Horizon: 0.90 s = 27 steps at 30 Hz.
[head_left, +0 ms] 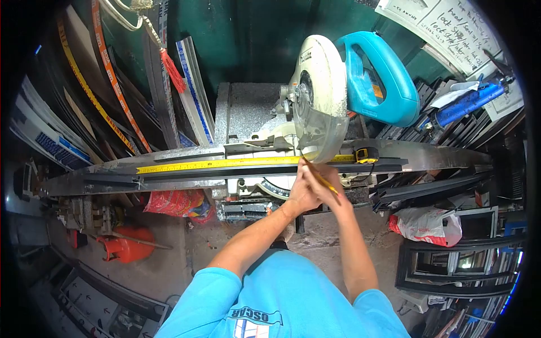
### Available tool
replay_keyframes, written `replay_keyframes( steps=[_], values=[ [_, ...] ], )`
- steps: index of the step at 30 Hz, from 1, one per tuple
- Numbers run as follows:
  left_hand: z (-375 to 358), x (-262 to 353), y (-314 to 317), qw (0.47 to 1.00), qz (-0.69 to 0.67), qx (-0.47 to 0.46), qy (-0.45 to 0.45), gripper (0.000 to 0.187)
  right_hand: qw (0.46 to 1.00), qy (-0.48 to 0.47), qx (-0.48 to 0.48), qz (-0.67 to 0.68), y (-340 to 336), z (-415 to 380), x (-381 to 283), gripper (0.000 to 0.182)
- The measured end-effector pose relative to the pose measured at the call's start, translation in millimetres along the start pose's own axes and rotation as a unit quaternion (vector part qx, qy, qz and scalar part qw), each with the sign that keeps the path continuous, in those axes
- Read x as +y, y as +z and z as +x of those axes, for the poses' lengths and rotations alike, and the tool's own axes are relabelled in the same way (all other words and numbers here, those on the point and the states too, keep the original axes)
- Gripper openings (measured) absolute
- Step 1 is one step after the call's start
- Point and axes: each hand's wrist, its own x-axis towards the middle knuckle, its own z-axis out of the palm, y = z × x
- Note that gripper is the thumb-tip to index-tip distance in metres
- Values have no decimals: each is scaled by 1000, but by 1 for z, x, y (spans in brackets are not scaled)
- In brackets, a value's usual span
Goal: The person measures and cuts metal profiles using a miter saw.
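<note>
A yellow tape measure blade (225,164) lies stretched along a long dark metal profile (112,179) on the bed of a mitre saw; its case (367,155) sits at the right end. My right hand (328,181) is shut on a yellow pencil (326,183), whose tip meets the tape just under the saw's blade guard (322,121). My left hand (298,196) presses against the right one at the profile's front edge. Its fingers are partly hidden, so its grip is unclear.
The saw's teal handle (383,79) stands raised behind my hands. Leaning metal strips (112,84) fill the left wall and dark frames (451,265) stack at the right. On the floor sit a red canister (127,248), a red bag (177,201) and a white plastic bag (425,224).
</note>
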Motion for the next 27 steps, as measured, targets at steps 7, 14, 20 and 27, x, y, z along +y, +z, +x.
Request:
replay_keyframes(
  steps=[7,14,20,27],
  values=[
    [6,13,-28,996,54,-65,16,63,899,-80,166,-397,-87,35,34,47],
    [-11,14,-47,996,12,-84,4,55,885,109,143,-429,-102,54,69,63],
    [-8,17,-61,986,62,-155,-28,48,932,30,121,-342,-124,52,86,63],
    [-20,34,-79,998,-45,-16,29,27,918,-13,207,-339,-114,16,74,64]
  ],
)
